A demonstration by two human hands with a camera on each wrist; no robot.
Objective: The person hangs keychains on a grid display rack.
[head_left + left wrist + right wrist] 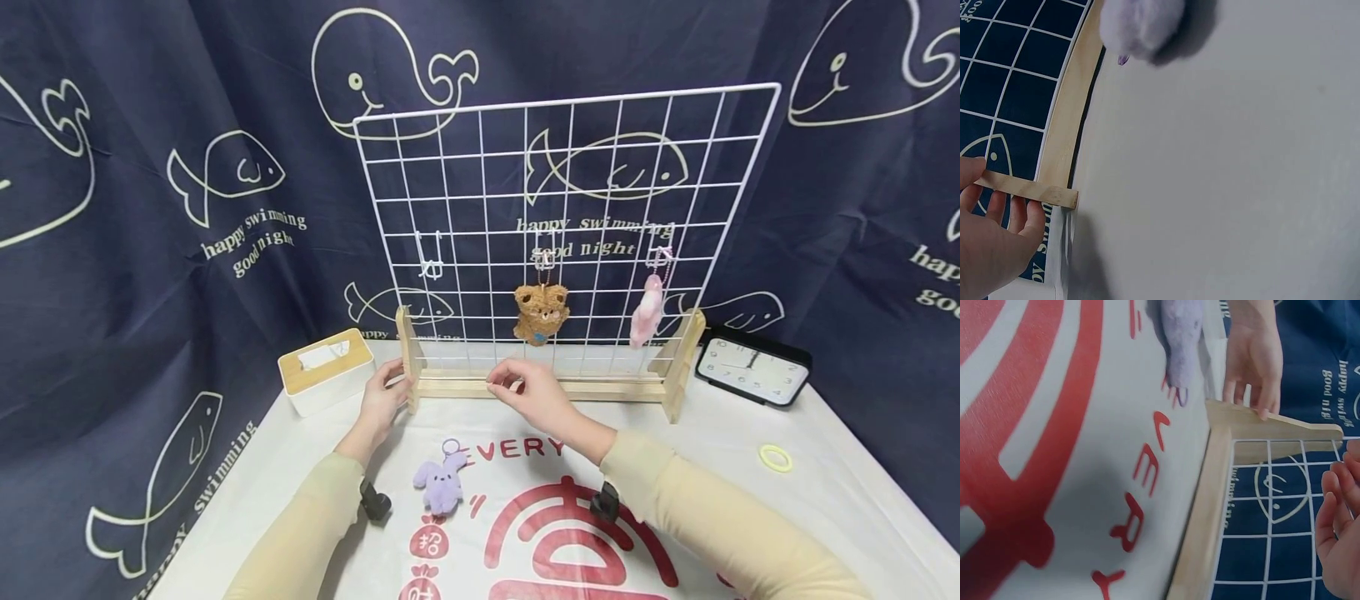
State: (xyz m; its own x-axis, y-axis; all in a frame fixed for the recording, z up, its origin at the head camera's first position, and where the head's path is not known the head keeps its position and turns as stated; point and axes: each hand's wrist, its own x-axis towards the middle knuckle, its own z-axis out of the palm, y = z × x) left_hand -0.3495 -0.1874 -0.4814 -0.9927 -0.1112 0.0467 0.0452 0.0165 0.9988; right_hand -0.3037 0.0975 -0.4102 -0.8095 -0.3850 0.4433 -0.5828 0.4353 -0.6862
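Cream cloth sleeves (705,517) stretch nearest us. Our left hand (384,398) grips the flat wooden upright (1038,190) at the squared white wire grid's (567,228) left end; our right hand (536,397) curves before the mesh, and we cannot tell whether its fingertips pinch anything. Fuzzy purple plush (441,487) lies in front.

Upright on the white cloth (847,500), a white wire grid (487,234), set in a pale wooden stand (457,389) with a long base bar and an end piece at each side; left hand (384,396) gripping the left end piece between thumb and fingers; right hand (536,396) by the lower grid, fingers loosely bent. Hung from white hooks (431,268) on the grid, a fluffy brown bear (542,315) and, farther right, a pink plush (647,314). Lying in front, face up, a lilac long-eared plush (441,486), ring toward the stand.
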